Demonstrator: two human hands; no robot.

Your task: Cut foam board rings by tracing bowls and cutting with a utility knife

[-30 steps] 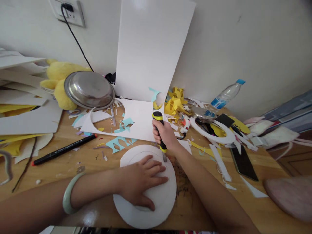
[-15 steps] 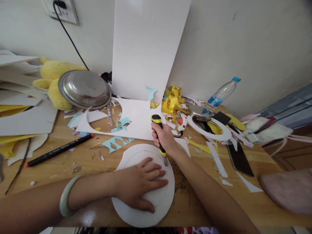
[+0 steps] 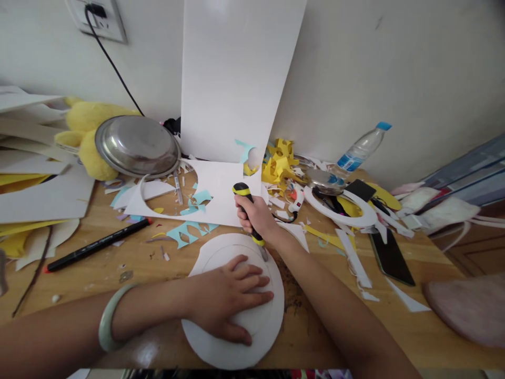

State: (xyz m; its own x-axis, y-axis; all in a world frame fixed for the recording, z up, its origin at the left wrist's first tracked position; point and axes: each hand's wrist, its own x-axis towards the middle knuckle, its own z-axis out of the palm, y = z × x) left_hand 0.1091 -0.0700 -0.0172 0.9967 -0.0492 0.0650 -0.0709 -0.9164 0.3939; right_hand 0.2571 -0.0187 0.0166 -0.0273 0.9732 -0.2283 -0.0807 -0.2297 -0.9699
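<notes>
Flat on the wooden table lies a round white board (image 3: 236, 357) with a circle drawn inside its edge. My left hand (image 3: 231, 300) presses on it, fingers spread, a pale green bangle (image 3: 106, 318) on the wrist. My right hand (image 3: 254, 217) is wrapped round the black and yellow handle of a utility knife (image 3: 242, 190). The knife tilts, its blade touching the board near the drawn line at the upper right. Beyond the hands is a white sheet (image 3: 223, 192) with a large round cut-out.
Paper scraps litter the table (image 3: 165, 295). To the left lie a black marker (image 3: 98, 245) and a steel basin (image 3: 138, 145) against a yellow plush toy (image 3: 89, 123). At right are a white ring (image 3: 366, 213), a phone (image 3: 390, 258) and a water bottle (image 3: 363, 148).
My right hand has shifted left and slightly up with the knife, and the blade tip has moved back along the drawn curve. My left hand stays spread on the board.
</notes>
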